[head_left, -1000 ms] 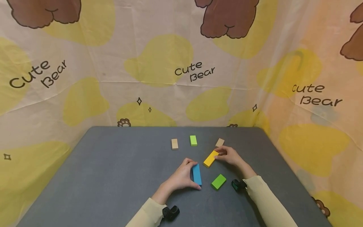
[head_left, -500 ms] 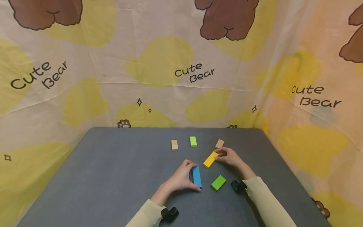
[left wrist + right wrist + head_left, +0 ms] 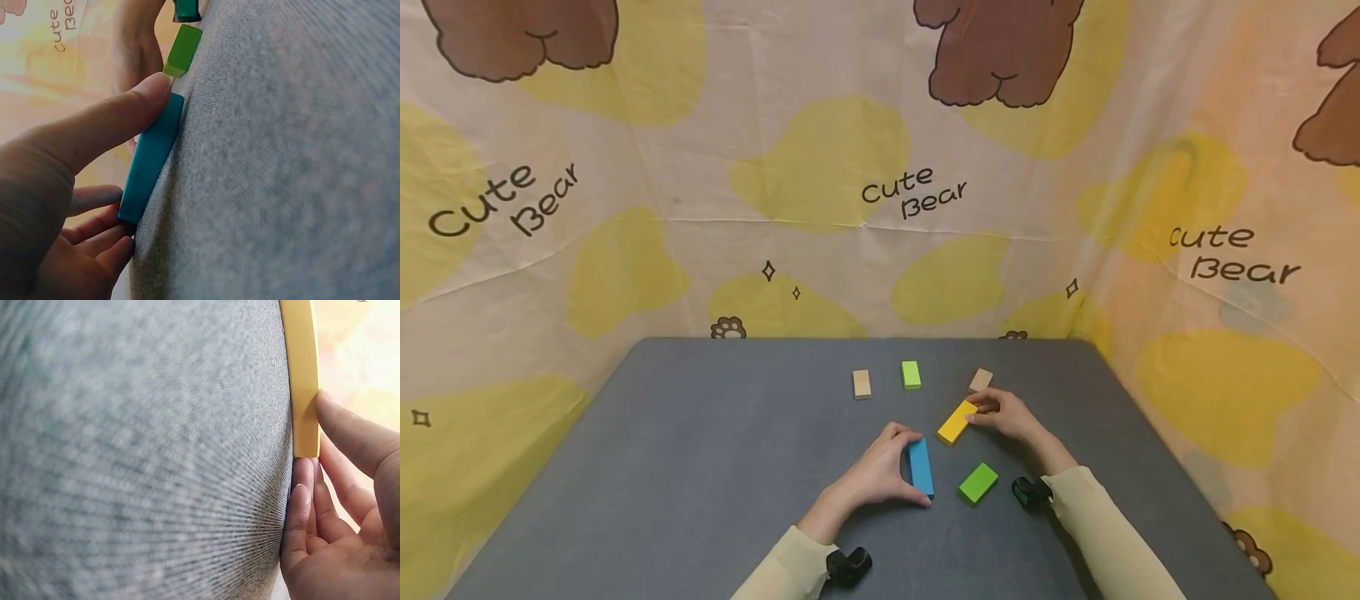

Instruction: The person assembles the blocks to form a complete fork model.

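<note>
So my left hand (image 3: 878, 472) held a long, smooth blue rectangular block (image 3: 921, 468), thumb at the near end, fingers at the far one, right on the grey woven-cloth tabletop (image 3: 715, 467). My right hand (image 3: 1011, 415) had a smooth yellow rectangular block (image 3: 956, 423) by its far end between thumb and fingers, slanted and a bit beyond the blue, not touching it. A green rectangular block (image 3: 977, 484) sat near the blue one, and a small lime-green rectangular block (image 3: 911, 375) lay farther back.
</note>
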Demonstrator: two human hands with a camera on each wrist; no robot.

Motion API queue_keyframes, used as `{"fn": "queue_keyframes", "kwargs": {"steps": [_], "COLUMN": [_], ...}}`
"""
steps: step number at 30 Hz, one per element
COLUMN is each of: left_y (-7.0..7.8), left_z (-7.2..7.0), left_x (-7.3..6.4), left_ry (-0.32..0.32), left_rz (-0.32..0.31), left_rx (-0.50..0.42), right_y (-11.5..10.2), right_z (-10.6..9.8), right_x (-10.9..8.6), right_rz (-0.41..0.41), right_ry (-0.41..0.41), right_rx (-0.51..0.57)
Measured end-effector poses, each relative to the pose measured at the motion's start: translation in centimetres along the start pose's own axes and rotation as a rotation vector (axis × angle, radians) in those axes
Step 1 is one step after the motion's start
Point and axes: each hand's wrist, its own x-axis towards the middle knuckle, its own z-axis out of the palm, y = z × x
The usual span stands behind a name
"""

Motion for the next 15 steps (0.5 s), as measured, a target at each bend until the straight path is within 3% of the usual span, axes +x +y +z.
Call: {"fn": "queue_keyframes", "kwargs": {"steps": [15], "left_y": [-0.20], "left_z": [-0.03], "left_x": [-0.04], "left_ry": [-0.004], "left_rz": [0.017], "left_rx": [-0.001], "right_y": [0.20], "right_z": [-0.04], "right_x": [0.17], "right_rz": [-0.001], "right_ry": [-0.003], "right_rx": [-0.006]}}
